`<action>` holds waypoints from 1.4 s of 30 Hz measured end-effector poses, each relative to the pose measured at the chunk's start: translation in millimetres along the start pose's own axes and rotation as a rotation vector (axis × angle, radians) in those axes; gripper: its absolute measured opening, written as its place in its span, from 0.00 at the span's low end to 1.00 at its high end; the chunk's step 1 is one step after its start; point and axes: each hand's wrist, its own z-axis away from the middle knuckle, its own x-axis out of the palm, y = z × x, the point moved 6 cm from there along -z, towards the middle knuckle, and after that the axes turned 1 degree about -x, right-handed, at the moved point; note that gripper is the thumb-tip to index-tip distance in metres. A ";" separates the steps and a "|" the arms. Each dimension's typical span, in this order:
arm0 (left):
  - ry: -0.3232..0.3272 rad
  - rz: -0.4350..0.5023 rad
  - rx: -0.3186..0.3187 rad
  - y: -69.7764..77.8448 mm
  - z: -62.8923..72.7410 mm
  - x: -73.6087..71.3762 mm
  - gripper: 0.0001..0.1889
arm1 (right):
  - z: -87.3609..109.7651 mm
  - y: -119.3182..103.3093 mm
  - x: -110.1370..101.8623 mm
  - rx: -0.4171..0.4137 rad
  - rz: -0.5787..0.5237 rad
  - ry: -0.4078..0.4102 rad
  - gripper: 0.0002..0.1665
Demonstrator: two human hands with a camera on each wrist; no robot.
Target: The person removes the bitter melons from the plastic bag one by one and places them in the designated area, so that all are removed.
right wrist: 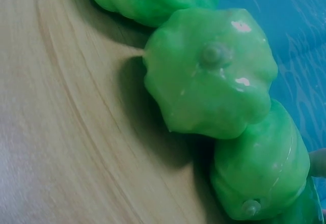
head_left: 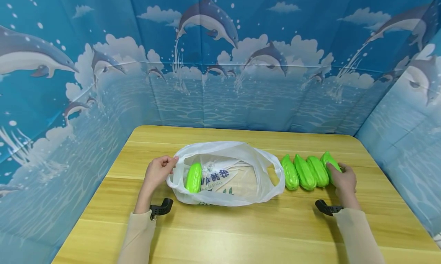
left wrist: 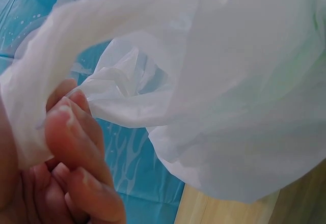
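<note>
A white plastic bag (head_left: 220,199) lies with its mouth spread wide on the table. My left hand (head_left: 160,172) pinches its left handle; in the left wrist view the fingers (left wrist: 76,137) curl round the thin white plastic. Inside the bag, toward the left, rests one bright green bitter melon (head_left: 194,177). Right of the bag, several more bitter melons (head_left: 304,172) lie side by side. My right hand (head_left: 345,181) grips the rightmost bitter melon (head_left: 329,161), thumb along its near side. In the right wrist view, glossy bitter melon ends (right wrist: 211,76) fill the middle, with a fingertip at the right edge.
Printed dark lettering and a beige panel (head_left: 242,181) show within the bag. The wooden table (head_left: 241,233) runs back to a blue curtain (head_left: 220,99) with dolphins, which also hangs along both sides. A black wrist mount (head_left: 162,207) sits on each forearm.
</note>
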 end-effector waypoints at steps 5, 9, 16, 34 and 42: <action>0.001 0.000 -0.004 0.2 0.1 -0.3 0.21 | -0.1 0.5 -0.3 0.001 -0.002 0.002 0.47; -0.001 0.002 -0.011 -0.3 0.0 -0.3 0.21 | -0.1 1.3 -0.7 0.011 0.000 -0.003 0.49; -0.001 -0.003 -0.011 -0.3 -0.3 -0.6 0.21 | 2.4 2.1 -1.6 0.024 0.002 -0.009 0.51; -0.006 0.002 -0.007 0.1 0.5 -0.7 0.22 | 15.5 -25.7 -10.1 -0.029 -0.169 0.164 0.43; -0.011 0.012 -0.005 0.6 0.1 0.1 0.23 | 33.6 -61.1 -3.3 -0.100 -0.287 0.185 0.33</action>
